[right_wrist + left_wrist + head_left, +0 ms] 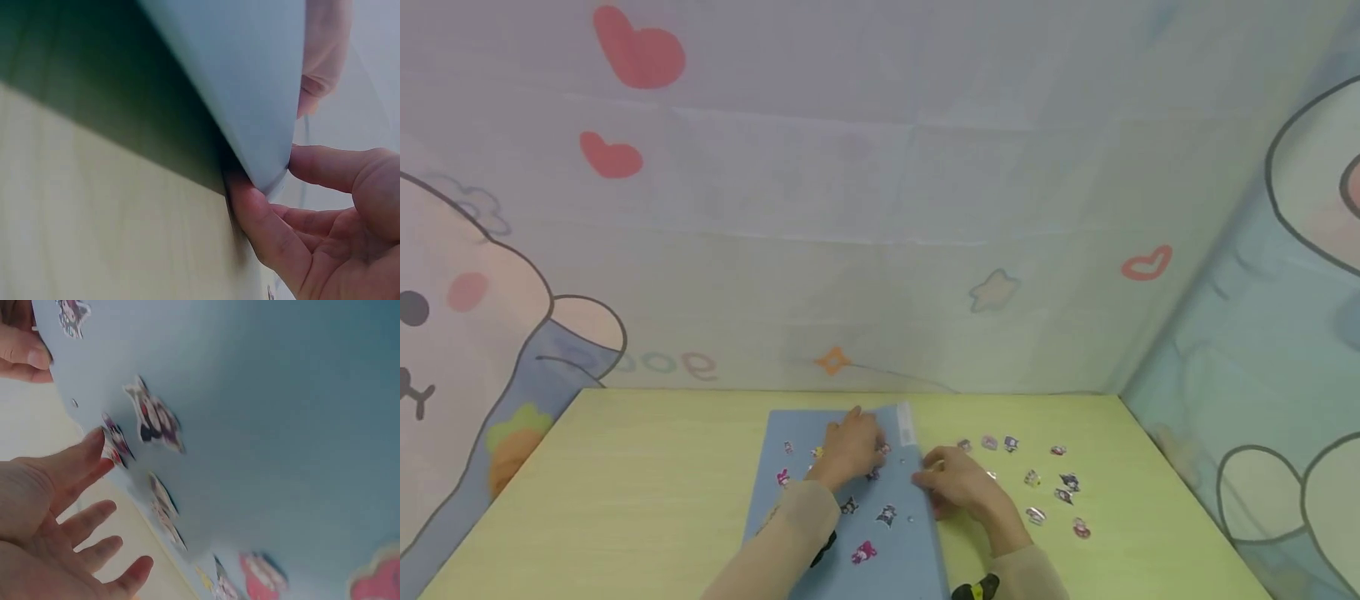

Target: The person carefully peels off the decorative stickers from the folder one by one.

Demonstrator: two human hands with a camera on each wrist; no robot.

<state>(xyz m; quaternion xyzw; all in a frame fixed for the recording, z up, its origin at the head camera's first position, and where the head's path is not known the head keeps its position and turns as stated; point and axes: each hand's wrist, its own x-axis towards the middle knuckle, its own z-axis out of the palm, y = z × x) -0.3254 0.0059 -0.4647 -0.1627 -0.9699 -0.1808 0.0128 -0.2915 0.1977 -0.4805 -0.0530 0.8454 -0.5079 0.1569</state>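
Observation:
A light blue folder (910, 554) lies on the table with several cartoon stickers scattered over its face. My left hand (852, 446) is above its upper part, fingers extended and spread. In the left wrist view, the thumb and index fingertips are beside a small dark sticker (117, 439) near the folder's edge. Whether they touch it is hard to tell. My right hand (961, 482) pinches the folder's right edge. In the right wrist view, the thumb (325, 165) is on one side of that edge and the index finger (262, 219) on the other.
Loose stickers (1032, 478) are spread on the yellow table (625, 492) right of the folder. A white label strip (906, 423) is at the folder's top right corner. A printed cloth (865, 208) hangs behind the table and along its right side.

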